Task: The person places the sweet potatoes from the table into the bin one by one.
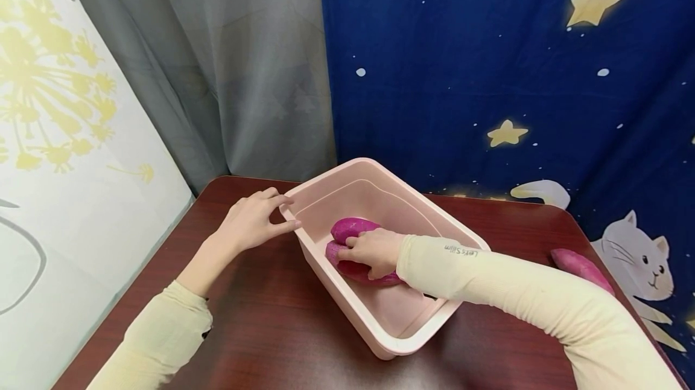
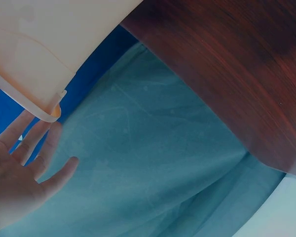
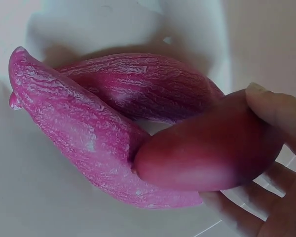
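Observation:
In the head view my right hand (image 1: 376,251) reaches down inside a pink plastic bin (image 1: 399,342). It grips a smooth, dark red-purple sweet potato (image 3: 207,153) between thumb and fingers. Two wrinkled magenta sweet potatoes lie on the bin's floor: one slanting in front (image 3: 79,133), the other behind it (image 3: 143,81). The held one overlaps both in the right wrist view. My left hand (image 1: 252,221) is at the bin's far left corner, thumb and fingertips at the rim. Seen from the left wrist, its fingers (image 2: 27,140) are spread and nearly straight.
One more magenta sweet potato (image 1: 583,268) lies on the dark wooden table (image 1: 260,317) near its right edge, partly behind my right sleeve. Grey and blue star-patterned curtains (image 1: 434,76) hang behind the table, with a white patterned cloth (image 1: 70,209) along the left.

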The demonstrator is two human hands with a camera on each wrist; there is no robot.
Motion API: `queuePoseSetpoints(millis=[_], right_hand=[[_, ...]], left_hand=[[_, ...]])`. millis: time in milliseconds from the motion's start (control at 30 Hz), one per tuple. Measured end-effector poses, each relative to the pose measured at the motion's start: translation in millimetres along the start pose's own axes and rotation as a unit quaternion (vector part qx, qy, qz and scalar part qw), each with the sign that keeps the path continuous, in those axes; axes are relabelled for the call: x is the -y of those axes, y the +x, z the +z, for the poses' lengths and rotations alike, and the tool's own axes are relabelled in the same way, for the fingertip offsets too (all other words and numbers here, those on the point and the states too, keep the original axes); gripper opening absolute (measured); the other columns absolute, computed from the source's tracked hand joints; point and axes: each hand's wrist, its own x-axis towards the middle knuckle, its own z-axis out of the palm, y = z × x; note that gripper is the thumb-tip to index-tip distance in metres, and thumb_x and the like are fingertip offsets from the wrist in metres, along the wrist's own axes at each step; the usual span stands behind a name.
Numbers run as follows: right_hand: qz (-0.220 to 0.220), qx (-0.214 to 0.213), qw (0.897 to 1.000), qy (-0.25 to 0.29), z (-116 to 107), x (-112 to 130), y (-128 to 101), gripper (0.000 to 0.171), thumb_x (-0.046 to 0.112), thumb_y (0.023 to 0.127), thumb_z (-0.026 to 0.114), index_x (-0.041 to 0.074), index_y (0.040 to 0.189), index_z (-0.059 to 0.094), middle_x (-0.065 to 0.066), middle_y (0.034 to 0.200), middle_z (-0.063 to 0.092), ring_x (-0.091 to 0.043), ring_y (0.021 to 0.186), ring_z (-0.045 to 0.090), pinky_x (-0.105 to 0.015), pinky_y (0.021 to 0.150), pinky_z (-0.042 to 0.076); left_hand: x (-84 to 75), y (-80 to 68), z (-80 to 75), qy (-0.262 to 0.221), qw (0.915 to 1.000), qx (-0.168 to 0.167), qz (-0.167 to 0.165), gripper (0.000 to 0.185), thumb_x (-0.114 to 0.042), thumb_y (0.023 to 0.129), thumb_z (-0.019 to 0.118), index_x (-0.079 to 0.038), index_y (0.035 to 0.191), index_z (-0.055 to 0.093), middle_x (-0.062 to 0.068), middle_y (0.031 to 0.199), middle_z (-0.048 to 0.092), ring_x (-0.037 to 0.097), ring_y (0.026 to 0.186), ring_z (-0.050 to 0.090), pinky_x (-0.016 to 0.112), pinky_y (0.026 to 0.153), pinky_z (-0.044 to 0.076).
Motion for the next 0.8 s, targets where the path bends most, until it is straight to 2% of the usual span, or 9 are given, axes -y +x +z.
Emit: queuePoseSetpoints(millis=[267, 600, 800], right_hand=[[-0.002, 0.01, 1.0, -0.013, 7.2, 3.8, 1.9, 0.051, 0.024, 0.063, 0.077, 0.023, 0.109, 0.055, 0.002, 0.093, 0.054, -0.017, 0.079, 0.055, -0.027, 0.071, 0.044], [-0.01, 0.016, 1.0, -0.007, -1.0, 2.7, 0.4, 0.052, 0.027, 0.062, 0.078, 0.021, 0.109, 0.055, 0.0, 0.096, 0.055, -0.017, 0.085, 0.055, -0.027, 0.075, 0.043], [0.016, 0.033, 0.999, 0.007, -12.1, 1.4, -3.5, 0.063, 0.026, 0.063, 0.078, 0.023, 0.12, 0.052, -0.001, 0.106, 0.055, -0.016, 0.093, 0.054, -0.031, 0.08, 0.044]], left_hand=[[-0.2, -0.1, -0.1, -0.001, 1.0, -0.005, 0.002, 0.052, -0.052, 0.073, 0.063, -0.012, 0.106, 0.064, 0.004, 0.09, 0.055, 0.021, 0.078, 0.053, 0.04, 0.061, 0.044], [-0.6, -0.5, -0.5, -0.002, 1.0, -0.006, 0.001, 0.052, -0.051, 0.073, 0.064, -0.012, 0.106, 0.064, 0.005, 0.091, 0.055, 0.022, 0.079, 0.053, 0.041, 0.062, 0.043], [-1.0, -1.3, -0.5, -0.001, 1.0, -0.003, -0.001, 0.052, -0.051, 0.074, 0.063, -0.012, 0.107, 0.063, 0.004, 0.091, 0.055, 0.022, 0.079, 0.053, 0.04, 0.062, 0.043]])
